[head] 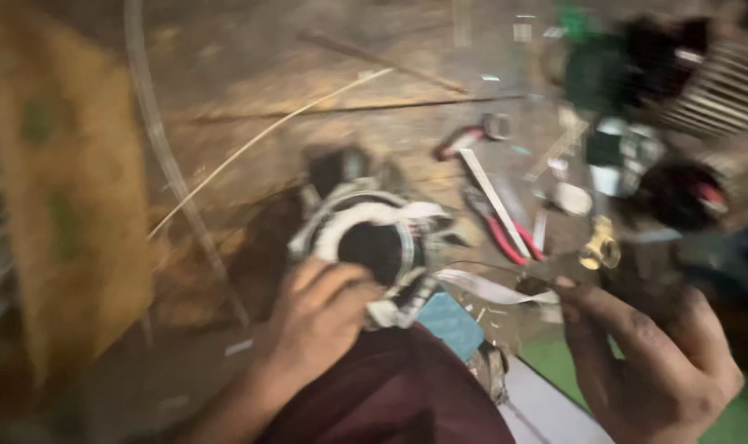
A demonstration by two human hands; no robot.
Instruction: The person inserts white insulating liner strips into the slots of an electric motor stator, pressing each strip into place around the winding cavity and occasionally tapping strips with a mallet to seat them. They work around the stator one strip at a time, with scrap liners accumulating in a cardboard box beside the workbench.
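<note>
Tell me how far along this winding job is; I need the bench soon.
Done: white tape already wraps most of the ring-shaped coil. In hand: the left hand steadies the coil while the right hand pulls a white strip running from it. Left: that strip is still loose, and the red-handled pliers lie out on the floor. The picture is blurred, so finer detail is unclear.

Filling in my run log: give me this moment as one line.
left hand: holds ring-shaped winding | right hand: pinches white strip | red-handled pliers on floor | view blurred
</note>
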